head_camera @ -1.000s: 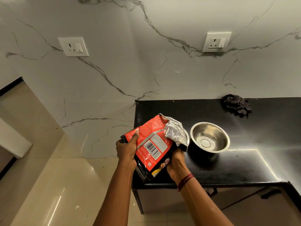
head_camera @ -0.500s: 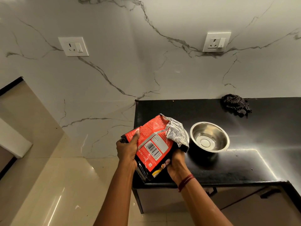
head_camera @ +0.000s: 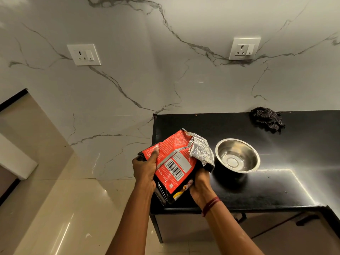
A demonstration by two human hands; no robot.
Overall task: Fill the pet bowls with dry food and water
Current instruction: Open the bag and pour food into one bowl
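We hold the bag (head_camera: 173, 162), soft, crinkly, likely slippery, over the nine-o'clock end of the counter (head_camera: 276, 190), left hand (head_camera: 145, 170) gripping its base, right hand (head_camera: 199, 183) gripping the side below its open top, bowl (head_camera: 237, 155) at three o'clock.

You get a dim, warm, even light, and its source stays out of view. A thin bright line of glare crosses the black worktop (head_camera: 276, 190) in its near right part and bends toward the front right corner. The steel bowl (head_camera: 237, 155) gleams inside, with a dark patch below it toward the front edge. The foil mouth of the food bag (head_camera: 176, 162) glints. Pale streaks shine on the glossy floor (head_camera: 73, 208). Your wide lens tilts and bows the marble wall (head_camera: 128, 80); focus is sharp mid-frame.
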